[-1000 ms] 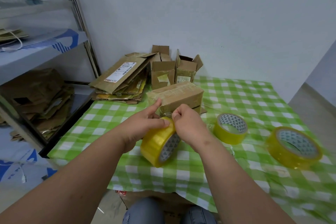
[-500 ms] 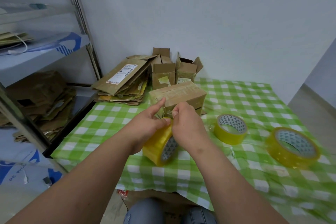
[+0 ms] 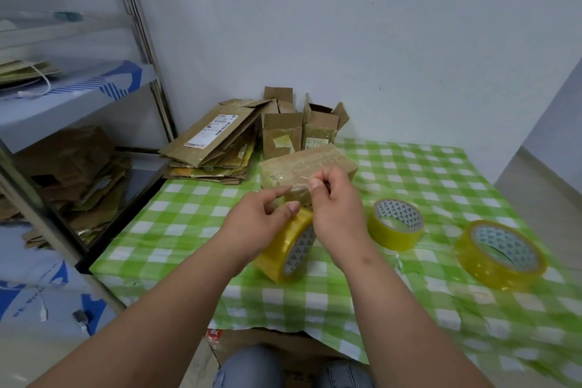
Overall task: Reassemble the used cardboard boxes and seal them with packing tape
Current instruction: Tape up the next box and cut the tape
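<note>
Thin, clingy clear tape stretched from the yellow tape roll point(image 3: 288, 246) my left hand point(image 3: 258, 224) gripped above the tabletop point(image 3: 189, 224), its free end pinched in my right hand point(image 3: 335, 202), likely to wrinkle unless kept taut.

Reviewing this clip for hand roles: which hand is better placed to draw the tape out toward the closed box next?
Likely the right hand: it pinches what looks like the clear tape end, raised just in front of the closed box. The left hand grips the held tape roll, steadying it.
</note>
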Demonstrator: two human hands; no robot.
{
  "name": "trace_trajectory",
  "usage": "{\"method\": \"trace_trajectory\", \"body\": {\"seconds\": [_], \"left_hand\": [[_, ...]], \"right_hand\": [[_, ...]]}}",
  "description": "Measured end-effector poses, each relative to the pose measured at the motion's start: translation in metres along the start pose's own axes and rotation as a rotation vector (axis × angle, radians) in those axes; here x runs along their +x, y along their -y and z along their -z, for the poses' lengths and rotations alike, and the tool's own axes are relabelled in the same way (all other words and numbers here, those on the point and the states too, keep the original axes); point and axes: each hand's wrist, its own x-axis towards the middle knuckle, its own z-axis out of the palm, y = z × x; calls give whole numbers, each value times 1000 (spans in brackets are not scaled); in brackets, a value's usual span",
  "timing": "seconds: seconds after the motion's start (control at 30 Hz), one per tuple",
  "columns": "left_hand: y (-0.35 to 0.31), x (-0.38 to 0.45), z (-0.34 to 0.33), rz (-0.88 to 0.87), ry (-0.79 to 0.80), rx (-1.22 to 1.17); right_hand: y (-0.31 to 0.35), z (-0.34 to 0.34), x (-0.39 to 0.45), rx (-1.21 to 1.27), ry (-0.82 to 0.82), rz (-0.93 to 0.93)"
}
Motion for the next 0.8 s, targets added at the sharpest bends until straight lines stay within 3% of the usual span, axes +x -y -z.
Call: {"method": "trace_trajectory", "body": {"seconds": [0.13, 0.2, 0.37, 0.63, 0.8], "left_hand": [[-2, 1, 9, 45, 20, -74], [-5, 12, 10, -5, -30, 65], [-7, 40, 16, -64, -86, 394], [-8, 50, 4, -176, -174, 578], [6, 54, 4, -282, -145, 566]], "right_hand": [[-6, 5, 1, 207, 0, -155], [-10, 7, 1, 245, -20, -195], [-16, 16, 5, 277, -160, -168], [-27, 18, 16, 94, -192, -61], [-34, 21, 24, 184, -167, -103]]}}
